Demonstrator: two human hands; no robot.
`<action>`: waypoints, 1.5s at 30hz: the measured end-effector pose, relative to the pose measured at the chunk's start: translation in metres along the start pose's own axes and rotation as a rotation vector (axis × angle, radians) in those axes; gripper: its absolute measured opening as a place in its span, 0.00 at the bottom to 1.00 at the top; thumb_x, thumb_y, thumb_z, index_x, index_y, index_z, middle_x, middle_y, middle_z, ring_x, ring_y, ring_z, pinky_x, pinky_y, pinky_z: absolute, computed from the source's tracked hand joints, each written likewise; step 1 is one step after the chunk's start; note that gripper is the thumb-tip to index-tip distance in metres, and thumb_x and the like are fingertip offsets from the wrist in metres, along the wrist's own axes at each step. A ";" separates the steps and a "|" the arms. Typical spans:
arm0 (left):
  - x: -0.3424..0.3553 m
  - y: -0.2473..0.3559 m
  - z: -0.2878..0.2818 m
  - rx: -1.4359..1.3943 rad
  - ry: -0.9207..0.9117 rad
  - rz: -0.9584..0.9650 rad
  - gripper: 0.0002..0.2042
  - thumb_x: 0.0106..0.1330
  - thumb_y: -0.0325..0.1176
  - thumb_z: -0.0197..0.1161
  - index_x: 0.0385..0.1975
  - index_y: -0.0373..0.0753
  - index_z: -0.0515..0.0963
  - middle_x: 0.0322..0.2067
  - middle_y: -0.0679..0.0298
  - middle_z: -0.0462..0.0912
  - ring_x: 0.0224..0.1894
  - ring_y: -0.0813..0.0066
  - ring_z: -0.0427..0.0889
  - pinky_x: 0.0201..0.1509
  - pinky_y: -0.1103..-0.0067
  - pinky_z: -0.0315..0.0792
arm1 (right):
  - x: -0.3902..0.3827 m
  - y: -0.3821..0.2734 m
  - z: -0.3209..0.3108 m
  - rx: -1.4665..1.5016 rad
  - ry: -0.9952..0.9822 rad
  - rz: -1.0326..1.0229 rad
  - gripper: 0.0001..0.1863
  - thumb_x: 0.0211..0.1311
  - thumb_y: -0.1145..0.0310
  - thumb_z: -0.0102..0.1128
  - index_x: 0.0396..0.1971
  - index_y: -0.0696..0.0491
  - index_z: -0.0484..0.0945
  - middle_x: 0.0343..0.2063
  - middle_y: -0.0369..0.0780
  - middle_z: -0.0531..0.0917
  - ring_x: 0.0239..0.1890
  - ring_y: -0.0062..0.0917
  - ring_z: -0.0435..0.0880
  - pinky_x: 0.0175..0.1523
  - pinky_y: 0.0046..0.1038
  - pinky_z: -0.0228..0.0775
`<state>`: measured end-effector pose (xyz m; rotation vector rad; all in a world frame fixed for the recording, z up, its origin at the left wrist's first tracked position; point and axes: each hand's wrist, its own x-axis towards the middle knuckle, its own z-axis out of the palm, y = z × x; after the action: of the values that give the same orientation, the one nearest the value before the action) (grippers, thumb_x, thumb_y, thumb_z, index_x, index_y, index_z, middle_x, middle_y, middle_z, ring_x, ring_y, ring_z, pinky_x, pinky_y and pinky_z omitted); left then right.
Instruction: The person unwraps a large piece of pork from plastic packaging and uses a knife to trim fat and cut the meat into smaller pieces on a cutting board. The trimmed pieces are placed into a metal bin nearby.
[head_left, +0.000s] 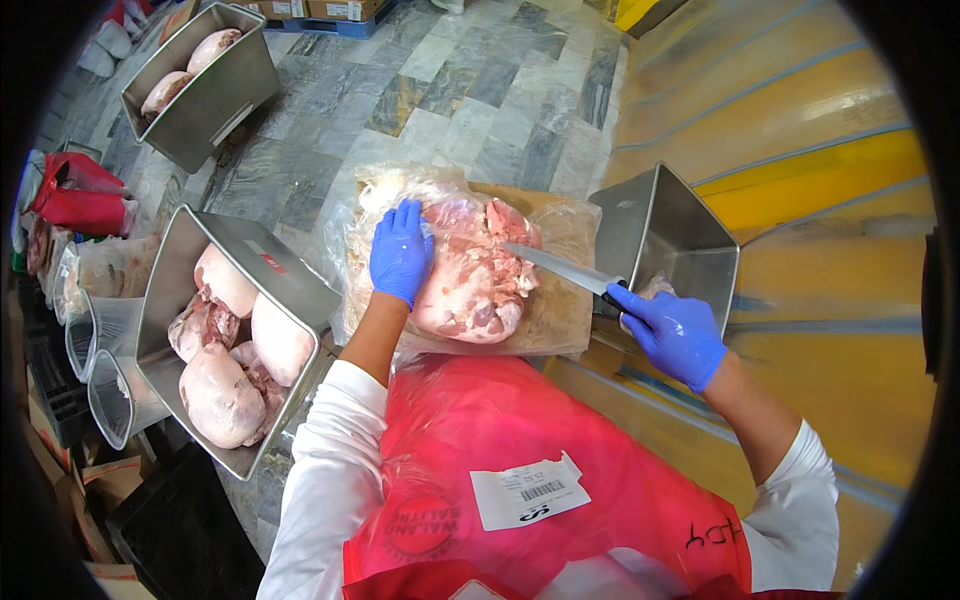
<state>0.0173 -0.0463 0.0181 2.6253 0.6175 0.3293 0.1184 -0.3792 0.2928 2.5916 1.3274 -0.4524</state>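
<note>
Meat [455, 288] on plastic [562, 318], tiled floor [470, 110] beyond

Hands: two (left hand [402, 255], right hand [685, 338]); knife [560, 267]: one; large meat piece [455, 295]: one, by the board's [560, 315] near edge; metal bins [690, 240]: three; bin-held pieces: two far-left [165, 92], at least five visible near-left [222, 395]

A meat-cutting room; steel tub [298, 284] of raw joints [222, 395]; long knife [563, 267]; stone-tiled floor [440, 105]; cartons [340, 9]

2 hands [401, 252] gloved blue; meat [455, 285] pink-white; apron [480, 420] red; floor tiles [470, 130] marbled grey.
</note>
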 end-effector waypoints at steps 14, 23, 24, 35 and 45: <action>-0.016 0.015 -0.004 0.012 0.029 -0.116 0.32 0.64 0.39 0.63 0.68 0.34 0.68 0.68 0.49 0.70 0.65 0.42 0.71 0.69 0.56 0.65 | 0.083 -0.119 -0.058 -0.281 -0.338 -0.003 0.20 0.64 0.69 0.55 0.56 0.53 0.76 0.26 0.45 0.86 0.29 0.43 0.87 0.33 0.46 0.76; -0.016 0.010 -0.006 -0.073 -0.003 -0.142 0.26 0.67 0.36 0.57 0.65 0.33 0.71 0.66 0.48 0.72 0.62 0.46 0.72 0.67 0.58 0.66 | 0.030 -0.090 0.024 0.207 -0.163 0.365 0.21 0.72 0.58 0.56 0.62 0.44 0.75 0.26 0.50 0.85 0.29 0.50 0.85 0.35 0.51 0.77; -0.017 0.010 -0.004 -0.088 0.007 -0.140 0.26 0.67 0.36 0.56 0.65 0.33 0.72 0.66 0.48 0.72 0.62 0.46 0.73 0.66 0.58 0.66 | 0.013 -0.089 0.055 0.292 -0.123 0.440 0.22 0.72 0.56 0.56 0.64 0.41 0.74 0.27 0.51 0.85 0.29 0.51 0.85 0.35 0.52 0.77; -0.021 0.001 0.002 -0.232 0.118 -0.168 0.21 0.72 0.35 0.50 0.60 0.31 0.75 0.58 0.46 0.79 0.58 0.44 0.76 0.64 0.60 0.69 | -0.017 -0.129 0.193 0.801 0.361 0.608 0.27 0.71 0.55 0.60 0.69 0.35 0.71 0.30 0.51 0.86 0.30 0.52 0.85 0.34 0.50 0.77; -0.014 0.002 0.001 -0.010 0.119 0.196 0.32 0.65 0.40 0.66 0.69 0.35 0.68 0.65 0.43 0.73 0.65 0.41 0.70 0.73 0.55 0.59 | -0.015 -0.093 0.232 1.205 0.433 0.449 0.27 0.70 0.54 0.61 0.69 0.38 0.72 0.34 0.54 0.86 0.36 0.52 0.86 0.42 0.47 0.79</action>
<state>0.0058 -0.0554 0.0167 2.6762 0.3938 0.5500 -0.0074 -0.4077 0.0783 4.0121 0.4753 -0.8096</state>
